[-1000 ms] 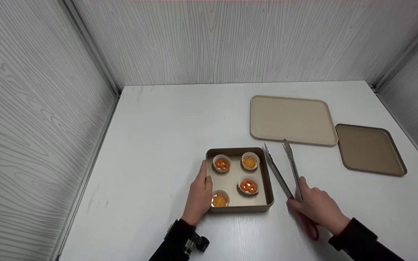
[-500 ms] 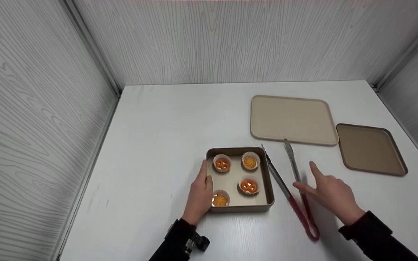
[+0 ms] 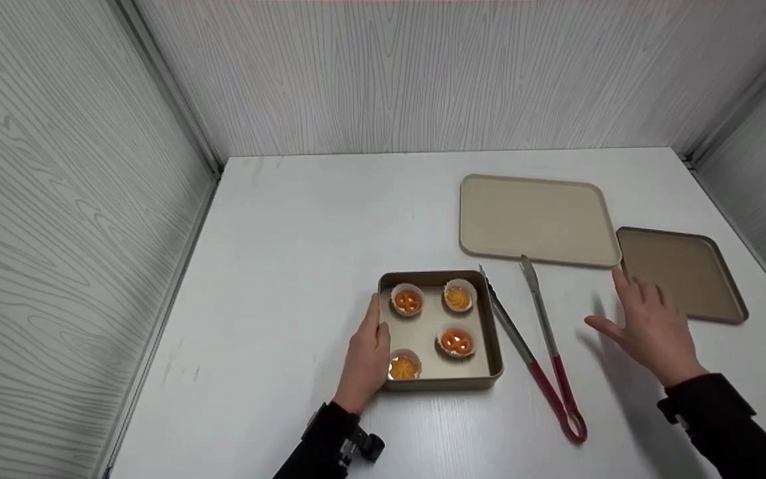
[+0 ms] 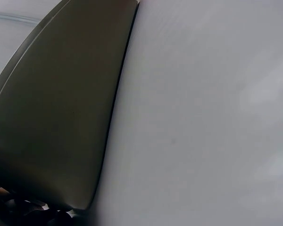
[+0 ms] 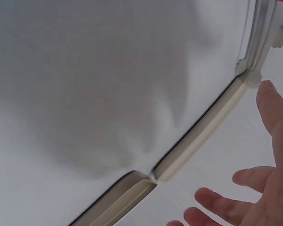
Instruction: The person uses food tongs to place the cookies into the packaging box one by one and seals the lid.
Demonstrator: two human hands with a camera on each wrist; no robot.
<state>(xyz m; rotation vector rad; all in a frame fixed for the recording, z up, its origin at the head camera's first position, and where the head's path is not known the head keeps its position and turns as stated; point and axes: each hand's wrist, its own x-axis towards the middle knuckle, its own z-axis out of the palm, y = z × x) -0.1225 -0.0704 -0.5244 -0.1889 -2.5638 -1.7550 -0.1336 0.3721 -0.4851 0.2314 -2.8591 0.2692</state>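
Observation:
A square, deep baking pan (image 3: 433, 384) lies low in the head view, with several small orange and yellow tarts (image 3: 456, 341) in white paper cups inside. My left hand (image 3: 364, 352) grips the pan's left wall, its thumb at the rim. In the left wrist view the pan's dark outer side (image 4: 61, 108) fills the left. My right hand (image 3: 655, 332) holds nothing and hovers over the near left edge of a shallow brown tray (image 3: 702, 299), fingers spread. Between pan and right hand lie spread metal tongs with red handles (image 3: 545, 386), one arm touching the pan.
A beige rectangular tray (image 3: 532, 219) lies farther back, its right corner meeting the brown tray. One tong tip reaches its front edge. Wood-grain panels (image 3: 389, 80) wall the white table (image 3: 303, 233) at the back and both sides.
My right hand has let go of the tongs and moved right and forward to the brown tray. The tongs stay on the table. My left hand and the pan have not moved.

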